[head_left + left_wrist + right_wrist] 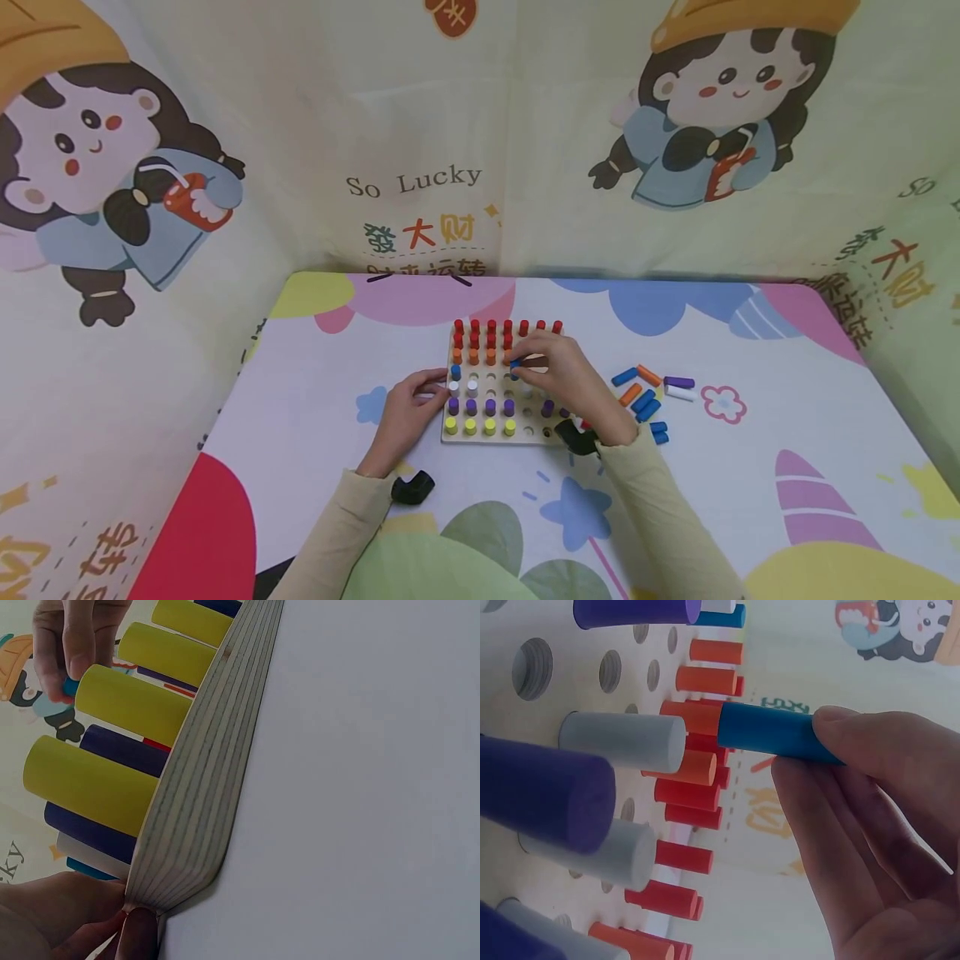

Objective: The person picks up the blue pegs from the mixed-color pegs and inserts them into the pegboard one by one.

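Note:
A wooden pegboard (202,795) lies on the table, bearing rows of coloured pegs. Red pegs (491,327) fill the back, with orange pegs (473,357) in front of them. White pegs (622,741), purple pegs (490,407) and yellow pegs (490,427) follow toward the front. One blue peg (455,372) stands at the left end of its row. My left hand (408,408) grips the board's left edge between thumb and fingers. Over the middle of the board, my right hand (566,371) pinches another blue peg (769,731) by one end, above the holes.
Right of the board, loose pegs lie in a scattered group: several blue pegs (643,402), orange pegs (648,375), a purple peg (678,382) and a white peg (681,393). A patterned cloth (562,225) hangs behind the table (750,467).

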The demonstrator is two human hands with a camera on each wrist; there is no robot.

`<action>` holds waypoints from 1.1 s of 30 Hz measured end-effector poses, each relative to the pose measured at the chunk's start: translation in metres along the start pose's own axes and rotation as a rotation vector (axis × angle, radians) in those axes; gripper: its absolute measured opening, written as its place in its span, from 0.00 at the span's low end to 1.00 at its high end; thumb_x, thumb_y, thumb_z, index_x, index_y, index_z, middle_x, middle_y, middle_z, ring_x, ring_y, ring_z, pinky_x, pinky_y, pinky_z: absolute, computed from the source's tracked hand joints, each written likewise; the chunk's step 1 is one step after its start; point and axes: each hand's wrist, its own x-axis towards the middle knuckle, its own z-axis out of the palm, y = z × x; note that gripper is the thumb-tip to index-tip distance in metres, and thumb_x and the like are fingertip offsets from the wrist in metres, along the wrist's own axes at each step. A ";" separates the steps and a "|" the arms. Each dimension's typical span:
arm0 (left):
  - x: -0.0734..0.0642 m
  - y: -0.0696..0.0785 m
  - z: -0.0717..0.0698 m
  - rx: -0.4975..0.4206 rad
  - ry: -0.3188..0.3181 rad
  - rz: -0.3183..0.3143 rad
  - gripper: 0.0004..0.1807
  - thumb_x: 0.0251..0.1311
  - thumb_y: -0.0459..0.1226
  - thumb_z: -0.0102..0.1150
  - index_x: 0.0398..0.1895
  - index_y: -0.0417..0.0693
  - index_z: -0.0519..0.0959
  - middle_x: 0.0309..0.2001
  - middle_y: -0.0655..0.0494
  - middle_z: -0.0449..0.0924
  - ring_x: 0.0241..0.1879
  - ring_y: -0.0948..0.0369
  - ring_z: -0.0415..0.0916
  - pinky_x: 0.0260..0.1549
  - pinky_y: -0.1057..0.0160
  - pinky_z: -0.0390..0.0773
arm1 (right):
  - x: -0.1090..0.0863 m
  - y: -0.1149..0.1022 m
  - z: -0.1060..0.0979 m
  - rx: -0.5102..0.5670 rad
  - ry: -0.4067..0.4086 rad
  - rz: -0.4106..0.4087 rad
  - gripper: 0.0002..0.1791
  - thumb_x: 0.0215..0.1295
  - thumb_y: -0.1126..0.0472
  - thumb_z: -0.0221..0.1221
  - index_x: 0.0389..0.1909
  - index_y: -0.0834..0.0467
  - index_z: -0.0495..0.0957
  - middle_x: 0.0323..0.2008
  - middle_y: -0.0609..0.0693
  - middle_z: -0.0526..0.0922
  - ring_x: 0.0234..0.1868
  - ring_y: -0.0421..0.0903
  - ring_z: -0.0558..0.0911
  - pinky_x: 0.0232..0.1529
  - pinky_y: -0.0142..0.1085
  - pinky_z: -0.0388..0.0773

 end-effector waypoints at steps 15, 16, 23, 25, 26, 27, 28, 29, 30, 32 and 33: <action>-0.002 -0.001 -0.002 0.001 -0.002 -0.011 0.19 0.65 0.40 0.63 0.59 0.50 0.79 0.55 0.55 0.81 0.47 0.60 0.81 0.49 0.58 0.82 | 0.011 0.000 0.009 -0.018 -0.014 -0.011 0.10 0.60 0.70 0.66 0.44 0.64 0.85 0.41 0.52 0.83 0.44 0.48 0.85 0.48 0.41 0.84; -0.002 -0.001 -0.002 0.001 -0.001 -0.010 0.19 0.65 0.40 0.63 0.59 0.50 0.79 0.55 0.55 0.81 0.47 0.60 0.81 0.49 0.58 0.82 | 0.012 -0.001 0.010 -0.019 -0.016 -0.012 0.11 0.60 0.70 0.66 0.44 0.64 0.85 0.41 0.52 0.83 0.44 0.48 0.85 0.48 0.41 0.84; -0.003 0.000 -0.002 -0.009 -0.002 -0.009 0.19 0.66 0.40 0.63 0.59 0.50 0.79 0.55 0.56 0.81 0.47 0.61 0.81 0.49 0.59 0.82 | 0.017 -0.003 0.013 -0.038 -0.028 -0.010 0.10 0.59 0.71 0.67 0.43 0.64 0.85 0.42 0.54 0.83 0.46 0.50 0.84 0.49 0.41 0.84; -0.002 0.000 -0.002 -0.012 -0.003 -0.010 0.19 0.66 0.40 0.63 0.59 0.51 0.79 0.55 0.56 0.81 0.48 0.61 0.81 0.49 0.58 0.82 | 0.018 -0.003 0.014 -0.049 -0.026 -0.004 0.10 0.59 0.71 0.67 0.43 0.63 0.85 0.42 0.53 0.83 0.46 0.50 0.85 0.49 0.41 0.84; -0.002 0.000 -0.001 -0.013 -0.003 -0.010 0.19 0.66 0.40 0.63 0.59 0.51 0.79 0.55 0.56 0.81 0.48 0.61 0.81 0.49 0.58 0.82 | 0.018 -0.002 0.015 -0.054 -0.024 0.000 0.11 0.59 0.71 0.67 0.43 0.63 0.85 0.42 0.53 0.83 0.46 0.49 0.85 0.49 0.42 0.84; -0.002 0.000 -0.001 -0.011 -0.003 -0.010 0.19 0.66 0.40 0.63 0.59 0.51 0.79 0.55 0.56 0.81 0.48 0.61 0.81 0.49 0.59 0.82 | 0.019 -0.003 0.015 -0.060 -0.021 0.004 0.11 0.59 0.70 0.68 0.43 0.63 0.86 0.42 0.53 0.84 0.45 0.49 0.85 0.49 0.42 0.84; -0.002 0.001 -0.001 -0.010 -0.003 -0.009 0.19 0.66 0.40 0.63 0.59 0.50 0.79 0.55 0.56 0.82 0.47 0.61 0.81 0.49 0.59 0.82 | 0.020 -0.003 0.016 -0.065 -0.019 0.005 0.11 0.59 0.70 0.68 0.43 0.62 0.86 0.42 0.52 0.84 0.45 0.49 0.85 0.49 0.42 0.84; -0.002 0.001 -0.001 -0.009 -0.003 -0.009 0.19 0.66 0.40 0.63 0.59 0.50 0.79 0.55 0.56 0.82 0.47 0.61 0.81 0.49 0.59 0.82 | 0.020 -0.003 0.016 -0.067 -0.016 0.006 0.11 0.58 0.70 0.68 0.43 0.62 0.86 0.42 0.52 0.84 0.45 0.49 0.86 0.49 0.42 0.84; -0.002 0.001 -0.001 -0.007 -0.004 -0.009 0.19 0.66 0.40 0.63 0.59 0.50 0.79 0.55 0.56 0.82 0.47 0.61 0.81 0.49 0.59 0.82 | 0.021 -0.003 0.016 -0.071 -0.015 0.004 0.11 0.58 0.70 0.68 0.43 0.62 0.86 0.42 0.52 0.85 0.45 0.49 0.86 0.49 0.42 0.84; -0.001 0.001 -0.001 -0.005 -0.005 -0.008 0.19 0.66 0.40 0.62 0.59 0.50 0.79 0.55 0.56 0.82 0.47 0.61 0.81 0.49 0.59 0.82 | 0.022 -0.003 0.017 -0.079 -0.013 -0.006 0.10 0.58 0.70 0.69 0.42 0.61 0.86 0.42 0.52 0.85 0.44 0.49 0.86 0.48 0.42 0.84; -0.001 0.001 -0.001 -0.005 -0.006 -0.006 0.19 0.66 0.40 0.62 0.59 0.50 0.79 0.55 0.56 0.82 0.47 0.61 0.81 0.48 0.59 0.82 | 0.023 -0.003 0.017 -0.080 -0.012 -0.014 0.10 0.57 0.70 0.69 0.41 0.61 0.87 0.42 0.52 0.85 0.44 0.49 0.86 0.48 0.42 0.84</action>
